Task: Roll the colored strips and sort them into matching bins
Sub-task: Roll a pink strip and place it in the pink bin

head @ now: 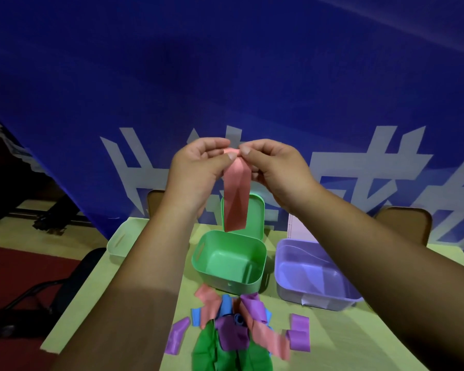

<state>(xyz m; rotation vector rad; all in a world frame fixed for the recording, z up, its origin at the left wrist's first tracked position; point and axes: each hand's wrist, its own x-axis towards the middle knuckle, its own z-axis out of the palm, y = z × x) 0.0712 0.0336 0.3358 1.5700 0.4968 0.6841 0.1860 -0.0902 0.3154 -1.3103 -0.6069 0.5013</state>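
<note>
I see left grip (198,170) and right grip (276,170) both pinching top of pink strip (236,196), green bin (217,279) on worktop (359,330) beneath

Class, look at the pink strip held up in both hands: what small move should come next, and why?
Probably turn the pinched top end over itself: the left hand and right hand pinch the pink strip there, and most hangs flat, unrolled.

The left forearm (134,277) hides much of the pale bin (118,243); the green strips (212,352) run off the bottom edge.
</note>
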